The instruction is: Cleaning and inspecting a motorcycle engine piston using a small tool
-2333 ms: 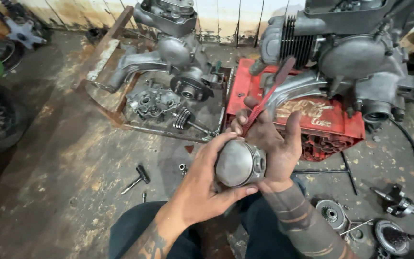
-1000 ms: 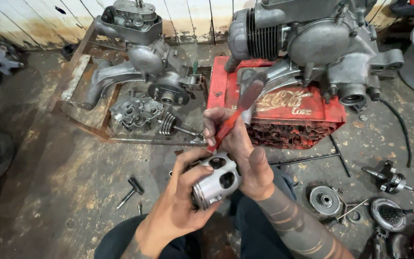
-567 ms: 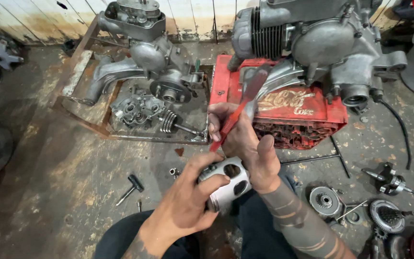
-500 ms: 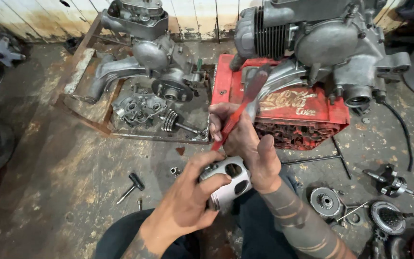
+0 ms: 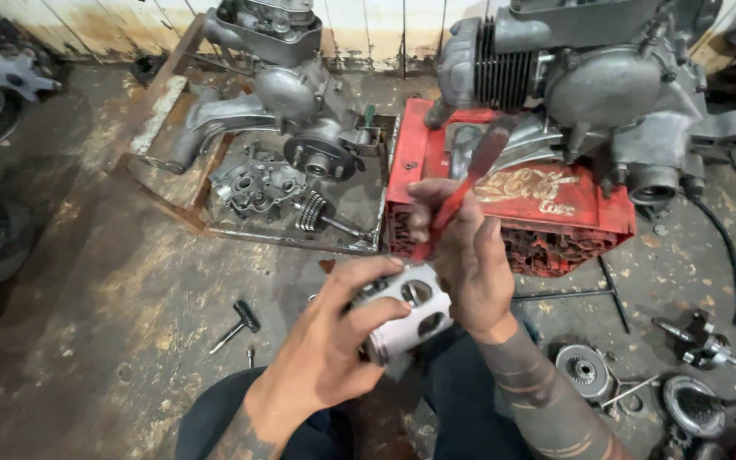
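While your left hand (image 5: 321, 358) grips the piston (image 5: 402, 311), your right hand (image 5: 466, 255) clasps a screwdriver (image 5: 462, 192).
Both hover over your lap, near the red crate (image 5: 513, 200).

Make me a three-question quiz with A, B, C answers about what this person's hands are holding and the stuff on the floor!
1. Where does the big engine sit?
A. on the red crate
B. on a blue chair
C. inside a bucket

2. What colour is the handle of the tool in the right hand?
A. green
B. red
C. white

3. How is the metal piston being kept up?
A. lying on the floor
B. hanging on a string
C. gripped in the left hand

Answers:
1 A, the engine rests on top of the crate.
2 B, the handle between the fingers is red.
3 C, the left fingers wrap around the piston, above the person's lap.
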